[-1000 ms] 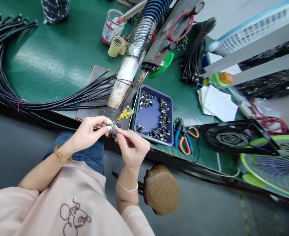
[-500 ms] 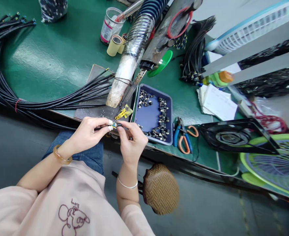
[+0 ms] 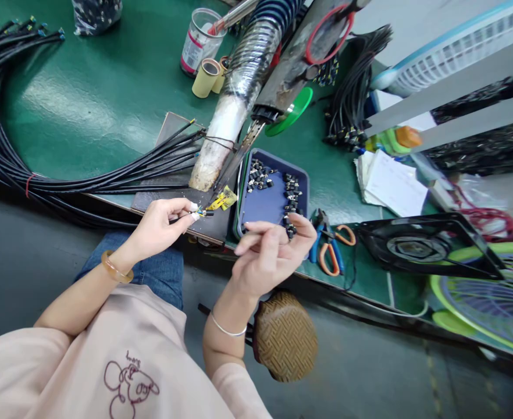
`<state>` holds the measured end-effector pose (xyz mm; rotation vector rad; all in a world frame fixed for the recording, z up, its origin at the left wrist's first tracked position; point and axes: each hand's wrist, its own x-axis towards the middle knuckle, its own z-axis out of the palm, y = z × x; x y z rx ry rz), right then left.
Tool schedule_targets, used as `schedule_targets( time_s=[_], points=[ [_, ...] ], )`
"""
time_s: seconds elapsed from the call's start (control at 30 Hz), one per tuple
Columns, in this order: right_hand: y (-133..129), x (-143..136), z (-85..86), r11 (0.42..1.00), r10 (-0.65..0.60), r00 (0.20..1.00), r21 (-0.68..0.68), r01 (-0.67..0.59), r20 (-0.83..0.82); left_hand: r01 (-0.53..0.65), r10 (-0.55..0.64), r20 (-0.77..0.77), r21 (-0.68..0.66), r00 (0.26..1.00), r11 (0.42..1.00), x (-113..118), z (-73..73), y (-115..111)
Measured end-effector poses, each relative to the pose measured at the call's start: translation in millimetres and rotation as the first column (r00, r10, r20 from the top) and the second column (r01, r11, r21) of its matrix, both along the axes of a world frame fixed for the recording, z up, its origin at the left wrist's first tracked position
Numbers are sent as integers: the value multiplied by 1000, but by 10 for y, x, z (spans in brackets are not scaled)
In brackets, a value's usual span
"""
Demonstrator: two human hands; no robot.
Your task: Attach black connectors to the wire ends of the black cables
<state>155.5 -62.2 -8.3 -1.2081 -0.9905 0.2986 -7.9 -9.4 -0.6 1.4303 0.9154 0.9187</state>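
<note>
Left hand (image 3: pixel 160 228) pinches wires (image 3: pixel 201 212) — thin, coloured (black-ended).

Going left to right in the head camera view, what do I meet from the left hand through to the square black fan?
Left hand, yellow piece, right hand, tools with blue and orange handles, square black fan.

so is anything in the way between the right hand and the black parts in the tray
Nothing visible stands between the right hand and the black parts: the tray is open on top, and the hand appears over its near edge. The pliers lie beside the tray, not between.
</note>
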Motion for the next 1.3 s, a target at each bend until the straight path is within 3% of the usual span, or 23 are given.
schedule_targets(
  time_s=[0.13,0.27,0.37,0.77,1.03,1.3],
  points=[
    [-32,-80,-30,994,3,986,-106,15,169,-3,3,-8,-4,1000,1000,1,29,15],
    [9,-130,-85,995,73,912,-85,-42,403,-7,7,-6,21,1000,1000,6,37,32],
    [55,-135,-74,998,63,869,-40,-50,491,-8,8,14,27,1000,1000,16,32,41],
    [108,-165,30,1000,-14,790,17,4,613,-26,25,57,15,998,1000,18,60,41],
    [80,-166,40,1000,11,809,4,-16,588,-12,14,92,-22,996,1000,16,100,50],
    [42,-117,-23,998,59,790,-21,-58,610,61,-62,-15,-28,998,998,-42,119,34]
  ],
)
